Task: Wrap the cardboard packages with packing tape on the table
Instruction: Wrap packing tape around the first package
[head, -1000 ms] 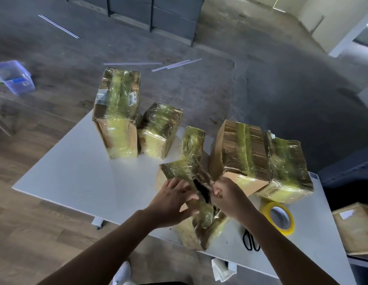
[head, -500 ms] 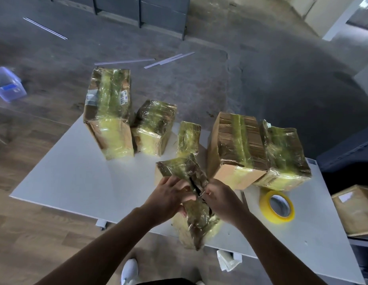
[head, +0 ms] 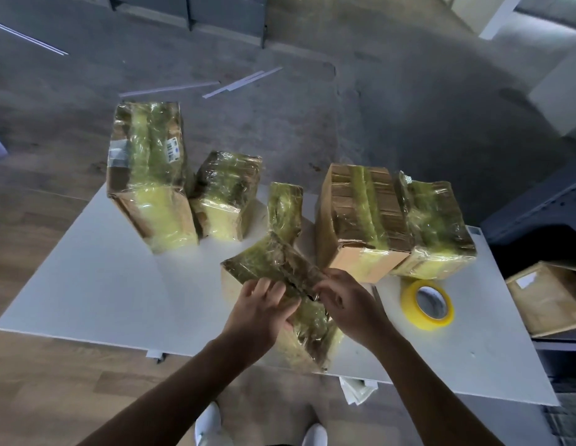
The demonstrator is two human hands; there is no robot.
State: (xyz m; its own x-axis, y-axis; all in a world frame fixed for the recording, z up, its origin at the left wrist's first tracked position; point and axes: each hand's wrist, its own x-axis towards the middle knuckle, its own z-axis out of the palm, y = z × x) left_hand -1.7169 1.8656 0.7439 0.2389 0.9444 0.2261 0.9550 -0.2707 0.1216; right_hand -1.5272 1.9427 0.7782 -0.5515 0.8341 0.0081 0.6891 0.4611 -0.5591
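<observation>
Head view, one frame. White table (head: 87,284); its right end is partly cut off from view.

Front package (head: 274,265): at the near table edge, tilted, wrapped in glossy yellowish tape. Its lower end is half hidden behind both hands.

Left hand (head: 261,312): fingers curled onto the package's near face, gripping the wrap. Thumb not visible.

Right hand (head: 352,304): fingertips bent in on the wrap just beside the left hand and seeming to pinch it. The contact itself is hidden by the knuckles. A dark sliver lies between the hands; cannot tell what it is.

Tape roll (head: 426,304): yellow, lying flat, just right of the right hand, apart from it.

Behind, all taped: tall package (head: 148,175) with a small label, text unreadable; squat package (head: 225,194) touching its right side; narrow package (head: 285,207) upright behind the front one; large box (head: 357,217) with another package (head: 434,226) against its right side.

Off the table, right: plain carton (head: 550,297), cut off by the frame edge.

Under the near table edge: white shoes (head: 209,423), partly out of frame
</observation>
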